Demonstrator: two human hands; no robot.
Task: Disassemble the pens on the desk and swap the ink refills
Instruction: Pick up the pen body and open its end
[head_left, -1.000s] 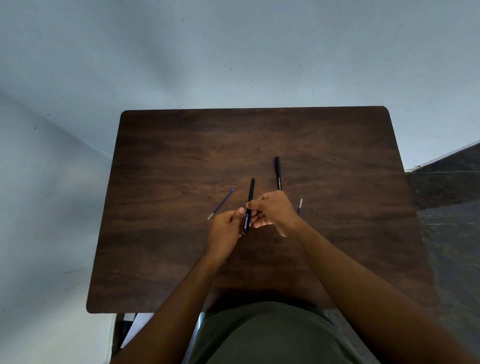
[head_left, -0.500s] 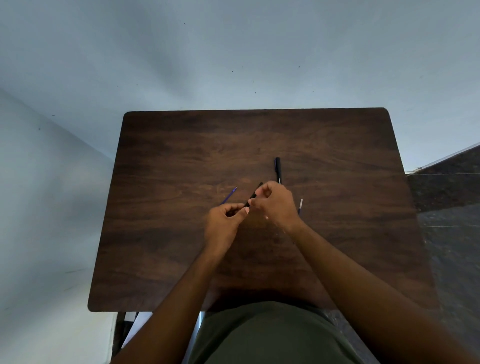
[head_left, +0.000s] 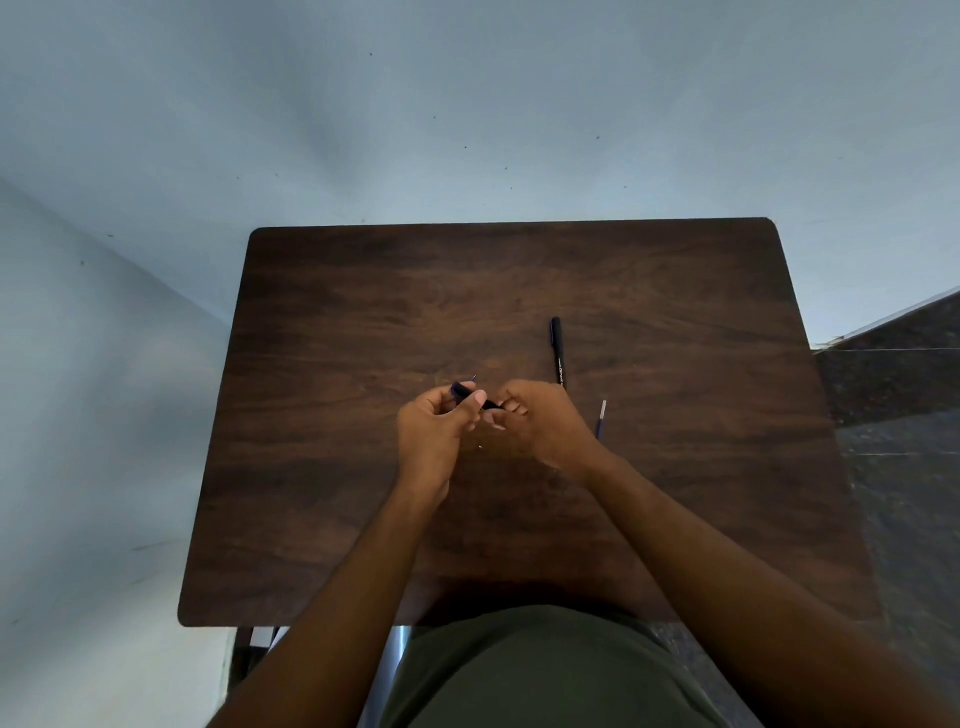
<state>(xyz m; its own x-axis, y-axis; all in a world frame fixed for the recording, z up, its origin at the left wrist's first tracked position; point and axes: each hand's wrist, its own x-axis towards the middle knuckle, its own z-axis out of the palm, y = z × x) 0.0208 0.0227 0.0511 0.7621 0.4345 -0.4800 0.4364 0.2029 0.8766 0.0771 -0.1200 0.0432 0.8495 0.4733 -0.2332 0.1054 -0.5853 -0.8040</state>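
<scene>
Head view: the desk (head_left: 363, 519) carries a black pen (head_left: 557, 351) lying lengthwise away, just beyond the right hand (head_left: 540, 426). Both that and the left hand (head_left: 434, 431) are closed on a held pen (head_left: 470, 396) (crosswise between them). A refill (head_left: 601, 418) lies right.

On the desk (head_left: 363, 519), a pen (head_left: 557, 351) lies behind the right hand (head_left: 540, 423), a refill (head_left: 601, 418) right of it.
</scene>
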